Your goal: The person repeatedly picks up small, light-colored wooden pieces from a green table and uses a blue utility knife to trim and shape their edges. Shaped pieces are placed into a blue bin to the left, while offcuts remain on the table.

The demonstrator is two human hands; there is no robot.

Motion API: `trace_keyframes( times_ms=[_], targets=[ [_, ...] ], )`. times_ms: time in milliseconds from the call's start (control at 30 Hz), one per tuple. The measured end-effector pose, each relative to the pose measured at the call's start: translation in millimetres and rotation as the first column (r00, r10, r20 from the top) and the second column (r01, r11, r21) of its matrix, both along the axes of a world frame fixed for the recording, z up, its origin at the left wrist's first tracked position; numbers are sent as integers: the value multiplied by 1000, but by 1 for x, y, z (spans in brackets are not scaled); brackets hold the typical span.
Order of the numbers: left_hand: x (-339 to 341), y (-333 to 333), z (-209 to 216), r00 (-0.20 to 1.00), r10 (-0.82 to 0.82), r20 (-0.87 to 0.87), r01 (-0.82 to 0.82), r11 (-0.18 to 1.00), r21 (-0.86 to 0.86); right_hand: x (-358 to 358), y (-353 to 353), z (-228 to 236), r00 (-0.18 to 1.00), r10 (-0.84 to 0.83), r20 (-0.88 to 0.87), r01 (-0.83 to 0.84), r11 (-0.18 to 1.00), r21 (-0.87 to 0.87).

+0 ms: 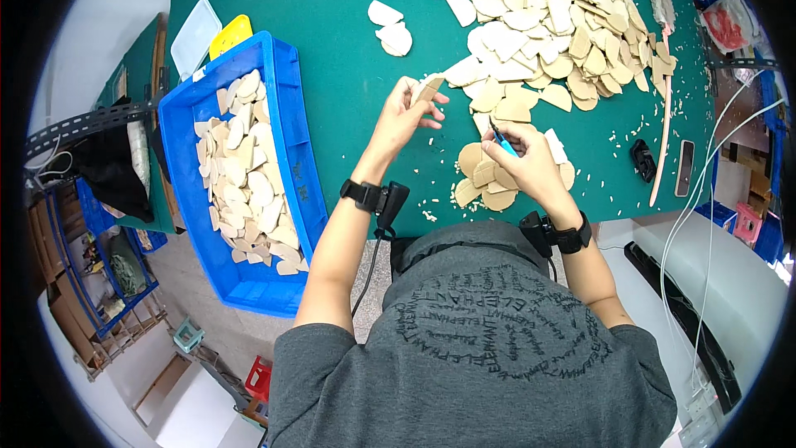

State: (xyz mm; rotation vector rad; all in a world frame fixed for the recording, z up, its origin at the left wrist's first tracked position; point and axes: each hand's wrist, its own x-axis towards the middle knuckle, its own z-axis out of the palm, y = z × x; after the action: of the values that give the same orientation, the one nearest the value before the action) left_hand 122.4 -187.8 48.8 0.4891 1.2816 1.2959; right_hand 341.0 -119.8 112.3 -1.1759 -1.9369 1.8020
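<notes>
Green table (332, 25) w/ blue bin (286, 116); left hand (404, 116) grips wood piece (429, 87), right hand (524, 166) grips blue tool (501, 141).

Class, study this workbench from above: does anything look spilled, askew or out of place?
Small pale shavings lie scattered on the green table near the right hand, and the blue crate juts past the table's edge over the floor.
</notes>
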Motion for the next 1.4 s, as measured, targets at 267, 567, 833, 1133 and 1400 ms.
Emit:
trace_keyframes(
  times_ms=[267,567,833,1133,1400],
  targets=[
    [47,-51,82,988,120,99,-140,962,236,-10,-16,30,995,72,-64,-69,997,44],
    [66,-78,118,935,193,-297,-102,950,296,-2,-33,51,981,104,-166,-95,994,59],
    [77,-89,131,747,262,-611,-55,940,336,3,-41,50,980,120,-159,-84,973,214],
    [77,-92,126,661,250,-708,-5,944,329,5,-42,53,986,131,-103,-100,960,261],
    [72,-92,121,756,215,-619,-39,958,284,2,-40,44,988,140,-71,-121,968,220]
  ],
)
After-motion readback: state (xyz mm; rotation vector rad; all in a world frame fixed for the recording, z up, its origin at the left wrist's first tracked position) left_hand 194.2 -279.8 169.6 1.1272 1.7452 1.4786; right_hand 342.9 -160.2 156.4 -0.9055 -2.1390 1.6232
